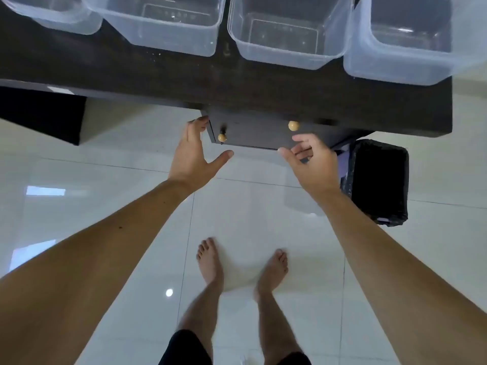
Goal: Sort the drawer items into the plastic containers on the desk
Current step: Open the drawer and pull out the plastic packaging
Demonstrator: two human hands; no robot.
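Observation:
A dark drawer front [257,133] with two round wooden knobs [293,125] sits under the edge of the dark desk [158,77]. The drawer looks closed and its contents are hidden. My left hand [195,154] is open, fingertips touching the drawer's left edge, thumb spread below the left knob [222,137]. My right hand [311,162] is open just below the right knob, fingers curled loosely and holding nothing. Several clear plastic containers [287,35] stand in a row on the desk, and they look empty.
A black bin with a dark liner [379,180] stands on the floor to the right of the drawer. Glossy white tiles [105,193] cover the floor, and my bare feet [210,262] stand below the drawer. A dark desk panel [42,114] hangs at left.

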